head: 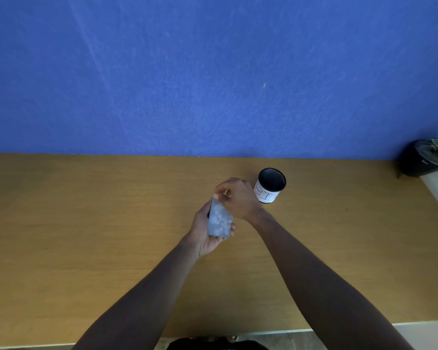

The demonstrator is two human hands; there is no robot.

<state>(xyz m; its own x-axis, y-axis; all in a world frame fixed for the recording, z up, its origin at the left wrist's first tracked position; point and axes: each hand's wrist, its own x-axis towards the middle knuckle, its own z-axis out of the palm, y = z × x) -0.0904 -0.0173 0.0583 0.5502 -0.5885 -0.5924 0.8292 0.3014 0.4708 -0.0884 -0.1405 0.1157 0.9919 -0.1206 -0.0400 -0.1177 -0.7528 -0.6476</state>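
My left hand (203,233) holds a grey deck of cards (219,220) above the middle of the wooden table (86,223), fingers curled round its long edges. The top face of the deck looks pale and blurred. My right hand (235,197) is over the deck's far end, with thumb and fingers pinching its top corner. Just right of my right hand stands a small black cup (270,186) with a white handwritten label, open at the top.
A blue felt wall (213,72) rises behind the table's far edge. A black pot with a green plant (426,157) stands on a white ledge at the far right. The table's near edge runs along the bottom of the view.
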